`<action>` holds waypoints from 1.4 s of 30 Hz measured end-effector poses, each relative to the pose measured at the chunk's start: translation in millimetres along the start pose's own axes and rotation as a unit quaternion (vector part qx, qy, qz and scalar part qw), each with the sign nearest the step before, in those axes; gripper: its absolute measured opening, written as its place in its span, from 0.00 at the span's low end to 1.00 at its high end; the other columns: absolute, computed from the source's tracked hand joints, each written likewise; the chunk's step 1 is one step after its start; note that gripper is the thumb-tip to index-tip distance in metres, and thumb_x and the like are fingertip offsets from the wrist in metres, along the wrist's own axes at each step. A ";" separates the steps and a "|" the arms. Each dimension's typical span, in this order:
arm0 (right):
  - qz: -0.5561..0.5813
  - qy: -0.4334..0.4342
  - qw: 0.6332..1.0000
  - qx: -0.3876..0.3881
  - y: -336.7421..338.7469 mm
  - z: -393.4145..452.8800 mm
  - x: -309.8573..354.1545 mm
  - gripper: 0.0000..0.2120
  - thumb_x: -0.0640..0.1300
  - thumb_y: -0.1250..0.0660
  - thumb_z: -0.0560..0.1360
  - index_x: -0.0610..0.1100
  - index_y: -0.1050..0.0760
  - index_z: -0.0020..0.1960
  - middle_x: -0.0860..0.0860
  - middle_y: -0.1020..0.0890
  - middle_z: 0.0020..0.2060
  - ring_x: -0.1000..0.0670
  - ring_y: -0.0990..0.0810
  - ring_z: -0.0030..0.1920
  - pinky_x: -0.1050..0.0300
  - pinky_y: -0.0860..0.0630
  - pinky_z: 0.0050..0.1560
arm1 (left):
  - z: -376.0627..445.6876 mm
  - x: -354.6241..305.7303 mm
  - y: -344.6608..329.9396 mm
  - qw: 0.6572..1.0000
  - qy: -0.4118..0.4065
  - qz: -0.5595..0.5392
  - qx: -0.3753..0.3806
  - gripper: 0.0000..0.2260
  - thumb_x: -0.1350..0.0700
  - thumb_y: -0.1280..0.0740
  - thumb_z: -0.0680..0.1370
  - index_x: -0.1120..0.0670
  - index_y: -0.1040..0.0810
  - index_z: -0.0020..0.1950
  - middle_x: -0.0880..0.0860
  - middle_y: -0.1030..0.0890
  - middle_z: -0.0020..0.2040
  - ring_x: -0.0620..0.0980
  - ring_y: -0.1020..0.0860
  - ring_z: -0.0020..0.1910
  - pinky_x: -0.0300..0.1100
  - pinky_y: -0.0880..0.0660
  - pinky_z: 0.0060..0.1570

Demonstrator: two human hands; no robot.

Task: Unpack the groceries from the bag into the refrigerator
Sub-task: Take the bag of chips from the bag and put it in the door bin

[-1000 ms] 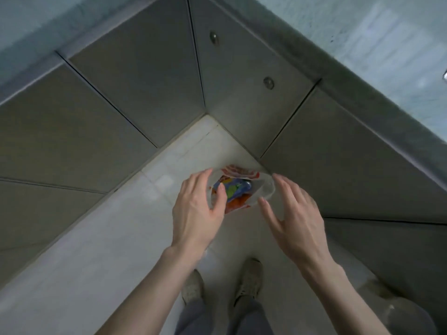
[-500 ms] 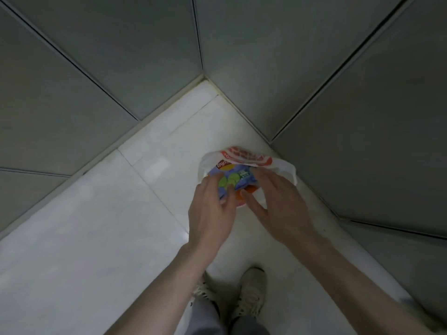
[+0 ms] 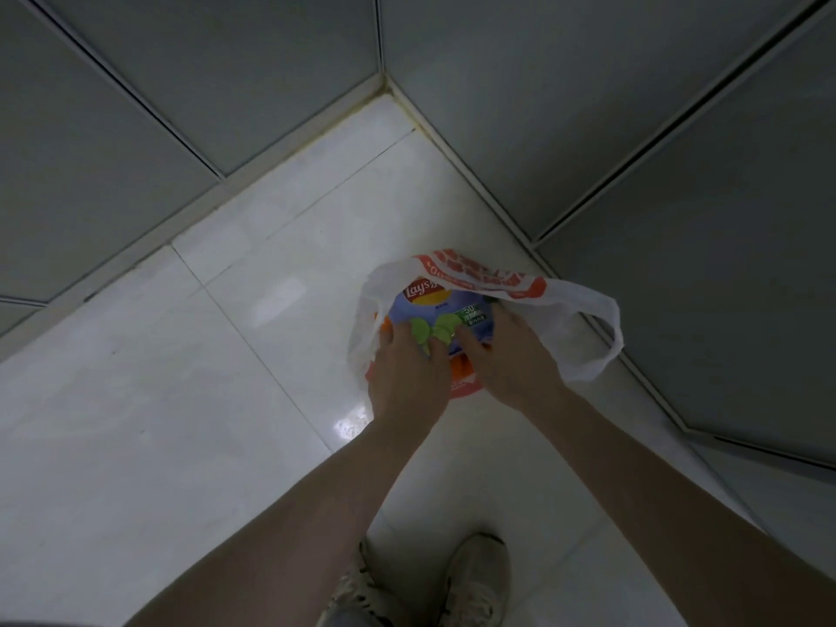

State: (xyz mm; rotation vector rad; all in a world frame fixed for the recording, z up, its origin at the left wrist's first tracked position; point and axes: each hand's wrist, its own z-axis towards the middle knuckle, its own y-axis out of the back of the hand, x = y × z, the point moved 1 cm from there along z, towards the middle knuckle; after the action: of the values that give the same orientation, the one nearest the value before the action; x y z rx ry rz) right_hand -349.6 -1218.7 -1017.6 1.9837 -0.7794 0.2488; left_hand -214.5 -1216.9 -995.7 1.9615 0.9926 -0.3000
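A white plastic grocery bag (image 3: 583, 319) with red print stands open on the floor in the corner of the cabinets. A blue Lay's chip bag (image 3: 436, 305) with green slices printed on it shows in its mouth, and something orange (image 3: 460, 372) lies under it. My left hand (image 3: 405, 375) and my right hand (image 3: 509, 359) are both inside the bag's mouth, fingers curled onto the near edge of the chip bag. The fingertips of both hands are partly hidden by the chip bag.
Grey cabinet doors (image 3: 543, 83) close in the corner on the left, back and right. The floor (image 3: 181, 377) is glossy white tile. My two shoes (image 3: 470, 581) stand at the bottom of the view.
Both hands have gone down from above the bag into its mouth and now grasp the chip bag. The view has dropped closer to the floor.
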 end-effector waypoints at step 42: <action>0.352 -0.079 0.929 -0.084 167.8 -124.6 56.5 0.11 0.55 0.27 0.78 0.49 0.23 0.51 0.55 0.17 0.44 0.57 0.18 0.44 0.71 0.26 0.38 | -92.5 -114.1 122.3 0.972 0.093 -0.192 0.094 0.22 0.34 0.42 0.82 0.49 0.18 0.57 0.49 0.15 0.52 0.46 0.18 0.47 0.42 0.21 0.49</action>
State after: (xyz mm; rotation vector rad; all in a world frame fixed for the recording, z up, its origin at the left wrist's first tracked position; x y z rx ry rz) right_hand -391.7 -1194.7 -806.6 1.5080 -1.5530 0.4236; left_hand -213.2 -1237.4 -805.7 1.9835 1.5189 -0.4434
